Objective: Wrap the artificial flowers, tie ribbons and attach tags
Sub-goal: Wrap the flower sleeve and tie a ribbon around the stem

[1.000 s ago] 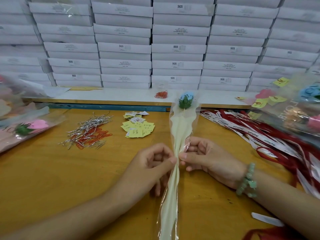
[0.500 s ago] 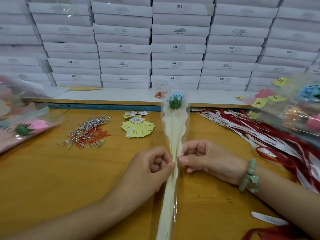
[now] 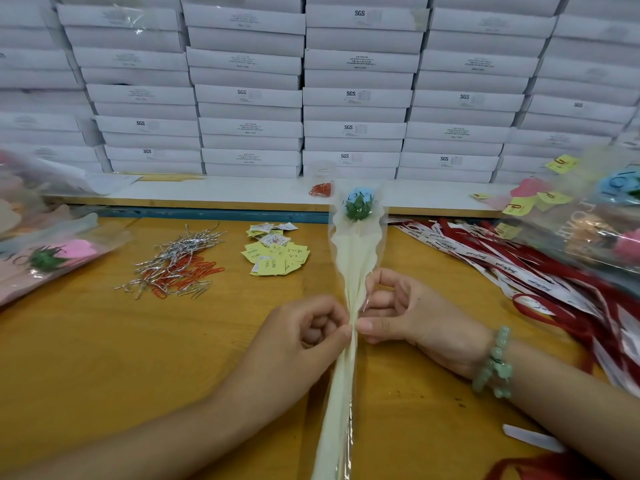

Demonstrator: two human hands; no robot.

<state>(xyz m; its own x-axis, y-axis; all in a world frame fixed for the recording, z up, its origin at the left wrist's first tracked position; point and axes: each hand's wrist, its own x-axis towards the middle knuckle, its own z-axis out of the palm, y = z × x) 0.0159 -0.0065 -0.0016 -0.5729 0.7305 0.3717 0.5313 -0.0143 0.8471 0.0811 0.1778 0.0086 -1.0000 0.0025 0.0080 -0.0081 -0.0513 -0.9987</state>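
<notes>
A blue artificial flower (image 3: 358,202) with green leaves stands upright in a cream and clear plastic wrap (image 3: 355,265) at the table's middle. My left hand (image 3: 304,336) pinches the gathered wrap from the left with curled fingers. My right hand (image 3: 412,315), with a green bead bracelet on its wrist, pinches it from the right at the same height. Red and white ribbons (image 3: 512,271) lie spread at the right. Yellow tags (image 3: 275,256) sit in a pile behind my left hand.
Silver twist ties and orange paper clips (image 3: 176,265) lie heaped at the left. Wrapped flowers lie at the far left (image 3: 48,258) and far right (image 3: 602,216). Stacked white boxes (image 3: 346,98) fill the back. A white strip (image 3: 533,438) lies near my right forearm.
The flower head leaned left, then came back toward the middle. Both hands keep pinching the wrap at the same spot, gathering it tighter.
</notes>
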